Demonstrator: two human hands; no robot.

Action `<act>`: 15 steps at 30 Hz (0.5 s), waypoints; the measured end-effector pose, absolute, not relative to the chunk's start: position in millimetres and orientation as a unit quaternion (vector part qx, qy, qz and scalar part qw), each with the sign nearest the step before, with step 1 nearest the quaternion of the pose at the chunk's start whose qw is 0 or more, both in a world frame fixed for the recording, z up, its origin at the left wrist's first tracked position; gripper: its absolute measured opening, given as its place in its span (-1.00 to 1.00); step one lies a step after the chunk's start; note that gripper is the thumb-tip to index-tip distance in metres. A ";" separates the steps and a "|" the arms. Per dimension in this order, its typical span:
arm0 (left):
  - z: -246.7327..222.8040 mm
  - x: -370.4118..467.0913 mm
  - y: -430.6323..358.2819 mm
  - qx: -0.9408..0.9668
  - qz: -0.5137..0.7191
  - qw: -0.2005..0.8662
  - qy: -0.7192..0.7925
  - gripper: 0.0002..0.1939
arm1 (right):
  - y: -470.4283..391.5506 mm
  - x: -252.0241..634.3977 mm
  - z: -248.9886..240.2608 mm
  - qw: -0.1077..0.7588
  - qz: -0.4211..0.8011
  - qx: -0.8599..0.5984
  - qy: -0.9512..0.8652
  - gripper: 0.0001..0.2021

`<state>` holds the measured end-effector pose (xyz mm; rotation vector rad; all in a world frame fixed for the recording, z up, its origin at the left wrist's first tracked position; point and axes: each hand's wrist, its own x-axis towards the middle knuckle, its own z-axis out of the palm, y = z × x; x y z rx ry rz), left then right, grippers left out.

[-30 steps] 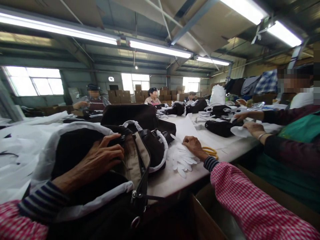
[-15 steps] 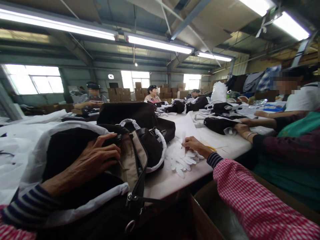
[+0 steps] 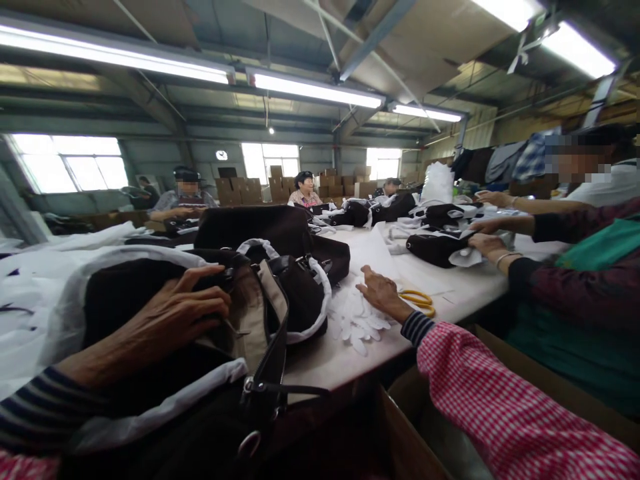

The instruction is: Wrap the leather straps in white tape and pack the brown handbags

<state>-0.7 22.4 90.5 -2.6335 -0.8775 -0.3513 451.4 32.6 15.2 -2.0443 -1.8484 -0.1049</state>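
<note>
A dark brown handbag (image 3: 170,407) with a beige lining lies in front of me, its zipped mouth open and white wrapping round its handles. My left hand (image 3: 175,313) grips the bag at the edge of its mouth, fingers bent over it; the thumb is hidden. To the right, my right hand (image 3: 380,291) hovers over a pile of white tapered strips (image 3: 357,327), its fingers apart and nothing visible in them. Yellow-handled scissors (image 3: 420,301) lie just beside my right wrist.
More dark bags with white wrapping (image 3: 435,250) lie along the table (image 3: 465,300). At the right, a co-worker's hands (image 3: 487,243) handle one. White sheets (image 3: 30,287) cover the left side. A cardboard box (image 3: 405,433) stands below the table edge.
My right hand has let go of a white strip and lifted slightly off the pile, uncovering the scissors. My left hand stays on the bag, shifted slightly left.
</note>
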 end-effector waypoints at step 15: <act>121.7 -103.3 20.1 -0.867 -0.259 0.120 -0.407 -0.59 | 9.1 318.5 -1.2 0.368 0.198 -0.544 -0.728 0.00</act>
